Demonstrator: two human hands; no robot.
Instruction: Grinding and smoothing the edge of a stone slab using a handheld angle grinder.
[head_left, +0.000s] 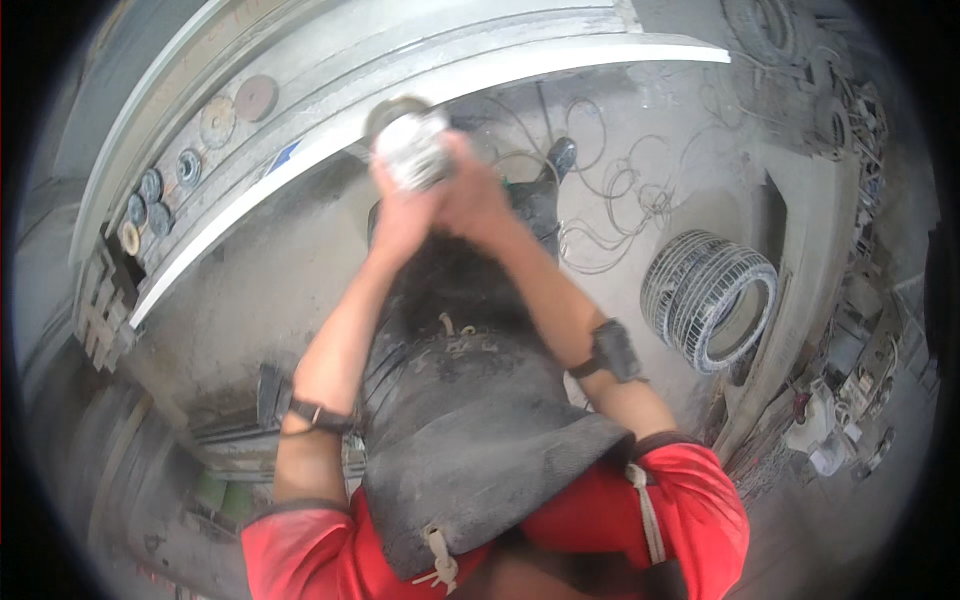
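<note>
My left hand (402, 212) and my right hand (474, 196) are closed together around a dust-covered angle grinder (414, 152), its pale body smeared by motion. The grinder's round disc end (398, 106) lies over the white edge of a long slab (560, 72). Because of the blur, I cannot tell whether the disc touches that edge. My palms and most of my fingers hide the rear of the tool. Below my hands hangs a dark, dusty apron (470, 400).
Several round discs (217, 122) lie along the bench at the left, near a blue piece (284, 156). Cables (625, 195) coil over the dusty floor. Tyres (710, 300) stand at the right beside a long ledge (800, 270), with clutter (830, 420) beyond.
</note>
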